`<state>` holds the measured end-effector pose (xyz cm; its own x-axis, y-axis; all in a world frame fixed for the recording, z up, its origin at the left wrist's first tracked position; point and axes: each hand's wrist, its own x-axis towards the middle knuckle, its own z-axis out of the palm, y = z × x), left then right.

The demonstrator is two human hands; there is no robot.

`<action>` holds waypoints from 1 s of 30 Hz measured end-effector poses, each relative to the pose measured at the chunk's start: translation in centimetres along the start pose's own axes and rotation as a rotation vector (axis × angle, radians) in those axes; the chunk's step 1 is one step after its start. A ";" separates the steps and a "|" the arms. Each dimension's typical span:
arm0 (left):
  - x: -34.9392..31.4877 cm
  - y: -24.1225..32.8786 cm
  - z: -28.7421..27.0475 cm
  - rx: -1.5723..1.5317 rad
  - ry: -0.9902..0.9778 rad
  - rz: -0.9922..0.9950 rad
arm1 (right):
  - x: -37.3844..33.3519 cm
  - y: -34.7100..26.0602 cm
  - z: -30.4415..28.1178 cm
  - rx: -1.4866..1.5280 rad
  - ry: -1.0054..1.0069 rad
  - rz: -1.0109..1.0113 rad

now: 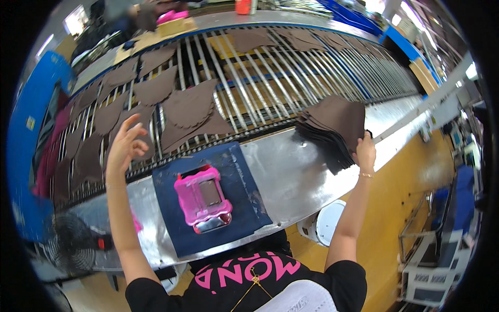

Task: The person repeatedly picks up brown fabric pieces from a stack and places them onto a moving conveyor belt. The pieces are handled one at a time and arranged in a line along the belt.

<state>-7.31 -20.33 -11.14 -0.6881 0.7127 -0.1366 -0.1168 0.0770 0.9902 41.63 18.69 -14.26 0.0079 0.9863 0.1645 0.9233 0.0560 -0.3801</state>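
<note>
My right hand [365,152] is at the right edge of a fanned stack of dark brown cut pieces [335,122], fingers closed on its rim. How many layers they pinch is hidden. The stack, thin and dark at the edges, lies on the metal table beside the roller conveyor. Raised over the conveyor's near left side, my left hand [126,143] is empty with its fingers apart. Behind it lie brown cut pieces, one with a scalloped edge [187,106]. A pink box-like holder [204,197] with red ends and a brown panel rests on a dark blue mat [241,200] between my arms.
Bare metal rods of the conveyor [260,78] run across, with more brown pieces along its far side. A black fan [70,244] stands at the lower left. A white bucket [330,223] is below the table's front edge. Blue panels [39,151] close off the left end.
</note>
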 end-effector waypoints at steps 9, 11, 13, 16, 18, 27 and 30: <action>-5.9 -0.4 7.7 0.185 -0.243 0.252 | -11.8 -11.5 -5.4 0.806 -0.125 -0.601; -7.3 -0.6 8.4 0.207 -0.173 0.273 | -14.2 -13.5 -3.5 1.059 -0.334 -0.639; -8.3 -0.6 7.4 0.257 -0.195 0.267 | -16.9 -15.5 -1.5 1.238 -0.472 -0.678; -10.6 1.3 3.1 0.138 0.000 0.135 | -19.6 -18.0 0.9 1.086 -0.322 -0.954; -12.2 2.1 0.6 0.199 0.166 0.295 | -21.0 -18.7 2.4 0.982 -0.512 -0.975; -19.0 3.7 -2.8 0.693 0.515 0.392 | -24.7 -21.3 5.6 0.997 -0.534 -1.294; -18.6 2.3 -2.2 0.774 0.479 0.472 | -23.8 -20.3 5.2 0.975 -0.465 -1.309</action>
<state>3.62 -34.89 -6.36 -0.7776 0.4466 0.4425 0.6176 0.4108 0.6707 20.73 -5.14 -15.23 -0.7806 0.1547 0.6055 -0.3439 0.7026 -0.6229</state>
